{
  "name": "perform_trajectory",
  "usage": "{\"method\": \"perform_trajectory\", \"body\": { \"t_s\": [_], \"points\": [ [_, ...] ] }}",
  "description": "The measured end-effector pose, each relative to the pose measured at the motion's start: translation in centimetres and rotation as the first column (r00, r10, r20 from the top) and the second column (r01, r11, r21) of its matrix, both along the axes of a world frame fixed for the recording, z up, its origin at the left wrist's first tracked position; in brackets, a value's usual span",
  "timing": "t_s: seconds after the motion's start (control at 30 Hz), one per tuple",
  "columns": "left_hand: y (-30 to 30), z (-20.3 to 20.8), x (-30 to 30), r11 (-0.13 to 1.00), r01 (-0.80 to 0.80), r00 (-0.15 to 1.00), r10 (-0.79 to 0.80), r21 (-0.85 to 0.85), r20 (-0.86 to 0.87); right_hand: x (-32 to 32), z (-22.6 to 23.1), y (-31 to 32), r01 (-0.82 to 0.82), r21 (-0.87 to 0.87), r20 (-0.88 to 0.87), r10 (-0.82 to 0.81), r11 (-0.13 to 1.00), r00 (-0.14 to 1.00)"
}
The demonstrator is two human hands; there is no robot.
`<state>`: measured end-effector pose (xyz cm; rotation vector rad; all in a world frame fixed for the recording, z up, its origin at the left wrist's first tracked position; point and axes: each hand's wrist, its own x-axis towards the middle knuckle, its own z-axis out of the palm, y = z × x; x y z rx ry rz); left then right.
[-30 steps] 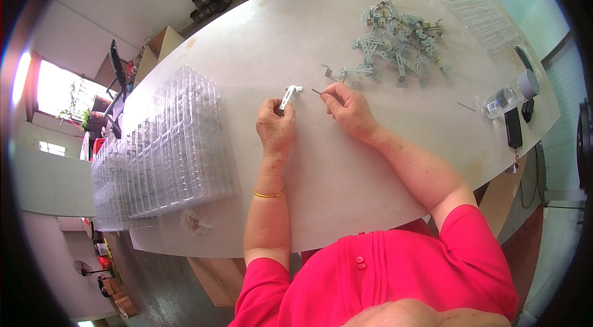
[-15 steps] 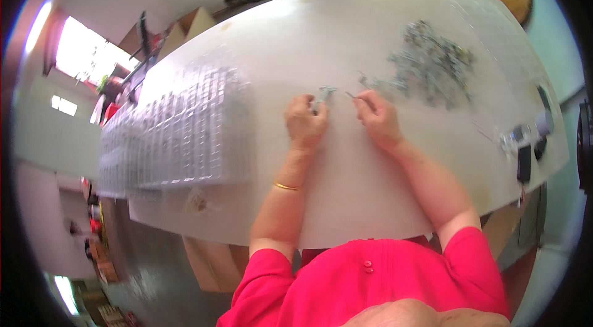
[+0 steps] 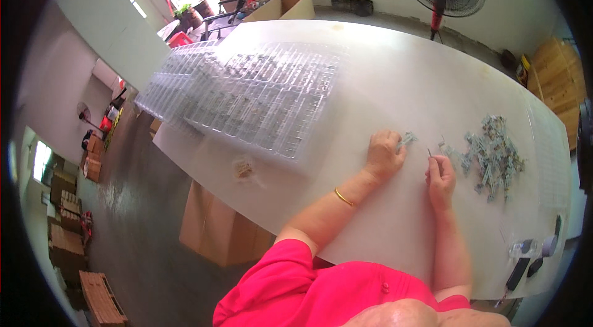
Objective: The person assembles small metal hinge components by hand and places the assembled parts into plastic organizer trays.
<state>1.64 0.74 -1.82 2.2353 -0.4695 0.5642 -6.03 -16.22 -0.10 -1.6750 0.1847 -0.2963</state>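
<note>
The left hand [image 3: 384,157] is curled with its fingertips closed on a small metal bracket [image 3: 407,138], which sticks out to the right of the fingers over the tabletop [image 3: 411,73]; the exact grip is partly hidden. The right hand [image 3: 441,182] pinches a thin rod [image 3: 429,152] between thumb and forefinger, its tip pointing up and away from the body. Bracket and rod are apart, so by the look of it these 2 pieces are not joined. Far to the left, stacked clear trays [image 3: 309,104] appear to hold many metal pieces in their compartments, which suggests a good share is already put up, though glare prevents a count. To the right, a loose heap of metal parts [image 3: 494,157] is left, with a separate small piece [image 3: 443,143] between it and the right hand. Bare tabletop lies beyond the hands and between the 2 forearms, giving open room; a wider bare strip separates the left hand from the trays. The tabletop's near edge runs under both forearms, close to the body. The heap limits room on the right, and a clear bottle [image 3: 524,248] lies near the right edge, beside a black object [image 3: 517,274].
</note>
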Motion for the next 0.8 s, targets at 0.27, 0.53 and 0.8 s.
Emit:
{"method": "perform_trajectory", "body": {
  "t_s": [0.27, 0.53, 0.8],
  "points": [
    [-0.29, 0.1, 0.11, 1.0, -0.008, 1.0, 0.007, -0.029, -0.022, -0.01, 0.49, -0.02, -0.007, 0.061, -0.027, 0.008, 0.998, 1.0],
    [-0.22, 0.01, 0.24, 0.999, -0.01, 0.999, 0.008, -0.037, -0.033, -0.02, 0.56, 0.02, -0.026, 0.079, -0.026, 0.028, 0.997, 0.999],
    [-0.24, 0.1, 0.18, 0.999, -0.01, 0.999, 0.007, -0.053, -0.049, 0.03, 0.32, -0.02, -0.019, 0.093, -0.003, 0.02, 0.996, 1.0]
  ]
}}
